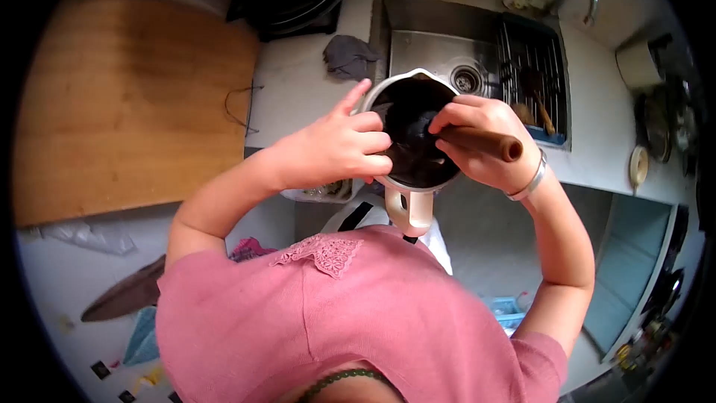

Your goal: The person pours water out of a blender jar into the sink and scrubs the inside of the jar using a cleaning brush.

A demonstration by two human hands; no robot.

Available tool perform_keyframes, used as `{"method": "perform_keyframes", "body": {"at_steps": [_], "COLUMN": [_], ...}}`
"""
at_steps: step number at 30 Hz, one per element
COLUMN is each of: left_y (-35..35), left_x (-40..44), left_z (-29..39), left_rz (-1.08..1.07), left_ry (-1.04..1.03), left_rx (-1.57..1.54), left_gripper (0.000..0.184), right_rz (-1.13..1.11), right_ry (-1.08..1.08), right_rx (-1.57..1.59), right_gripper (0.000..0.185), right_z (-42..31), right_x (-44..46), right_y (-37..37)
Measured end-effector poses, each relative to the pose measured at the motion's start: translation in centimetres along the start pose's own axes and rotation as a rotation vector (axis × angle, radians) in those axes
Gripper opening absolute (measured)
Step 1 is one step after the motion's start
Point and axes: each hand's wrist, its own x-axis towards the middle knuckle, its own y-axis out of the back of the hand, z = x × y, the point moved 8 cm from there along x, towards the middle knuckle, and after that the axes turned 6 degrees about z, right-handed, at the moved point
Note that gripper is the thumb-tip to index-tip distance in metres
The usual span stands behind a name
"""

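A white jug (pixel 409 213) with a dark inside, a pouring lip and a handle stands tilted towards me near the sink's front edge. My left hand (pixel 347 143) grips its left rim, with some fingers curled over into the opening and the index finger stretched out along the outside. In my right hand (pixel 488 138) is a tool with a thick, round brown handle (pixel 485 142), held over the jug's right rim. The tool's dark working end reaches into the jug; its shape is hard to make out against the dark inside.
Behind the jug lies a steel sink (pixel 425 48) with a black dish rack (pixel 529 67) on its right. A grey cloth (pixel 349 57) rests on the counter, left of the sink. Further left is a wooden board (pixel 134 104). Dark pans (pixel 298 0) stand at the back.
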Motion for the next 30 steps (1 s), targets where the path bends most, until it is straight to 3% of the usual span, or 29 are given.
{"method": "perform_keyframes", "body": {"at_steps": [8, 10, 13, 16, 18, 22, 23, 28, 30], "left_y": [-1.0, -1.1, -1.3, -1.0, -0.9, -0.7, -0.7, -0.8, -0.9], "left_x": [1.6, 1.6, 1.6, 1.7, 1.8, 1.8, 1.8, 1.6, 1.4], "left_z": [0.6, 0.5, 0.4, 0.5, 0.7, 0.8, 0.8, 1.0, 0.9], "left_rz": [0.028, 0.017, 0.015, 0.015, 0.015, 0.023, 0.035, 0.045, 0.053], "left_ry": [0.058, 0.053, 0.064, 0.087, 0.098, 0.137, 0.147, 0.152, 0.150], "left_rx": [-0.094, -0.107, -0.114, -0.098, -0.088, -0.075, -0.074, -0.083, -0.093], "left_gripper": [0.024, 0.023, 0.021, 0.021, 0.021, 0.021, 0.023, 0.023, 0.023], "right_rz": [0.190, 0.047, 0.015, 0.096, 0.191, 0.067, 0.157, 0.200, 0.218], "right_ry": [-0.075, -0.131, -0.124, 0.030, -0.013, -0.085, -0.157, -0.222, -0.060], "right_rx": [0.245, 0.450, 0.450, 0.335, 0.142, 0.016, 0.057, 0.239, 0.252], "right_gripper": [0.009, 0.011, 0.012, 0.010, 0.007, 0.011, 0.007, 0.007, 0.007], "right_z": [2.3, 2.5, 3.4, 2.8, 2.6, 2.5, 2.4, 3.2, 2.3], "right_x": [-1.6, -1.8, -1.7, -1.3, -1.1, -1.5, -1.4, -1.1, -0.4], "right_y": [1.2, -0.2, -0.2, 0.9, 1.9, 1.3, 2.1, 1.5, 1.4]}}
